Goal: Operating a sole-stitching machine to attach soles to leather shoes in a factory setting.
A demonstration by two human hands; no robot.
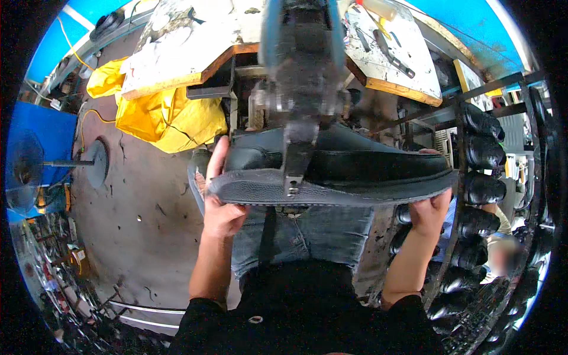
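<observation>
A black shoe (pixel 378 170) with a thick, dark grey textured sole is held sideways in front of me, its heel to the left and its toe to the right. My left hand (pixel 223 216) grips the heel end, thumb below and a finger raised along the back. Around the toe end, my right hand (pixel 432 207) is closed from underneath, with fingertips showing over the far edge. A dark machine (pixel 305 77) with an upright metal column stands directly ahead. Its narrow lower arm (pixel 294 160) reaches down across the shoe's middle to the sole, hiding part of the upper.
White worktables stand beyond the machine; the right one (pixel 408 53) carries tools. Yellow sheeting (pixel 168 121) hangs by the left table. A pedestal fan (pixel 97 163) is far left. Along my right runs a metal rack (pixel 452 254) of black shoes (pixel 484 188), with another person (pixel 503 254) behind it.
</observation>
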